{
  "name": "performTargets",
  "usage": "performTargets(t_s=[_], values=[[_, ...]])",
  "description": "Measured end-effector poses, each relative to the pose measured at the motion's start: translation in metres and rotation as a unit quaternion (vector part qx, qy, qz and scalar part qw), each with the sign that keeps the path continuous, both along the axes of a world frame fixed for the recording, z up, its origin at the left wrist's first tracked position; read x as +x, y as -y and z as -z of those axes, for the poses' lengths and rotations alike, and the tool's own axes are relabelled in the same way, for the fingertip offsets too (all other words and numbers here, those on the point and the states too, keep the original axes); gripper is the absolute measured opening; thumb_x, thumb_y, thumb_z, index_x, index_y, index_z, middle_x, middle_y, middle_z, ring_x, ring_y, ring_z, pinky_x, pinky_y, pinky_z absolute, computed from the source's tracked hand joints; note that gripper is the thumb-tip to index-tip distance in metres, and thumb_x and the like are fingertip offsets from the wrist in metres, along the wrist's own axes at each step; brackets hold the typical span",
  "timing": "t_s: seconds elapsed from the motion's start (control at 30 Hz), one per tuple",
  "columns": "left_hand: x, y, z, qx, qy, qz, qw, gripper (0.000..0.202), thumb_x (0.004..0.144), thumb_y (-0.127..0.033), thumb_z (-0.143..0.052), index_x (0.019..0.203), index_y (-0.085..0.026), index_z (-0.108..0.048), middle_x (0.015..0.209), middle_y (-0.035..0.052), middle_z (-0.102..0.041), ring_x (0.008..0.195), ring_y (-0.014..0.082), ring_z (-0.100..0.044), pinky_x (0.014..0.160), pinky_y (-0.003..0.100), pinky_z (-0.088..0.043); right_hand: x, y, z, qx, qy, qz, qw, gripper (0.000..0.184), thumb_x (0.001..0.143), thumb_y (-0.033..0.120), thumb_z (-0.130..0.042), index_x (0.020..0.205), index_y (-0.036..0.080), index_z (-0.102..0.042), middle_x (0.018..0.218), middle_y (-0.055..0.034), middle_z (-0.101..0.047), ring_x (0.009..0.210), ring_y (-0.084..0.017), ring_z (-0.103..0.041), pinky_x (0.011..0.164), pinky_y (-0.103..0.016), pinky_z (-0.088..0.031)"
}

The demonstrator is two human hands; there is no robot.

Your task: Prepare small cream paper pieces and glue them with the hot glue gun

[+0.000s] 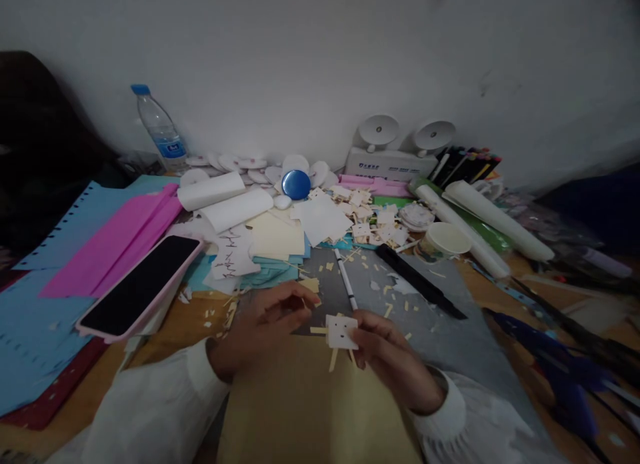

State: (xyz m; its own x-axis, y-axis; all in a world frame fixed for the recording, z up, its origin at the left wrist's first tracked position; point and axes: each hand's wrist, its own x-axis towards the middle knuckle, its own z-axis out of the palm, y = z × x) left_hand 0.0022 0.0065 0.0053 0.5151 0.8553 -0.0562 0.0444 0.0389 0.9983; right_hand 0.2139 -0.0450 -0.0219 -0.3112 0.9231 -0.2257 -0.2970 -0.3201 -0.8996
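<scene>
Between the thumb and fingers of my right hand (387,351) is a small paper figure (341,332), a white square with dark dots and thin cream strips sticking out at the side and below. To its left hovers my left hand (273,321), its fingers bent and apart, with nothing visible in them. A scrap of cream paper (311,285) lies just beyond those fingertips. Below both hands is a tan sheet (310,411). A white pen (345,277) lies on the grey mat (440,331), its near end close to my right fingers.
Similar paper figures (363,231) are heaped at the back. A black cutter (420,281) and a paper cup (443,241) are on the right, near a blue glue gun (547,367). A phone (143,287), pink paper (113,241) and a water bottle (159,127) occupy the left.
</scene>
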Motion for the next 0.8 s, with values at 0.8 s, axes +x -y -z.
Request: performTargets(t_s=[0.8], values=[[0.0,-0.005,0.006,-0.097,0.134,-0.12,0.979,0.023,0.079,-0.036,-0.068,0.071,-0.016,-0.061,0.07,-0.0009,-0.056,0.068,0.0103,-0.048,0.062,0.021,-0.038,0.004,0.002,0.004,0.012,0.01,-0.018,1.0,0.025,0.077,0.038,-0.069,0.068,0.017,-0.058,0.059,0.0034,-0.05,0.056,-0.01,-0.041,0.054,-0.023,-0.03]])
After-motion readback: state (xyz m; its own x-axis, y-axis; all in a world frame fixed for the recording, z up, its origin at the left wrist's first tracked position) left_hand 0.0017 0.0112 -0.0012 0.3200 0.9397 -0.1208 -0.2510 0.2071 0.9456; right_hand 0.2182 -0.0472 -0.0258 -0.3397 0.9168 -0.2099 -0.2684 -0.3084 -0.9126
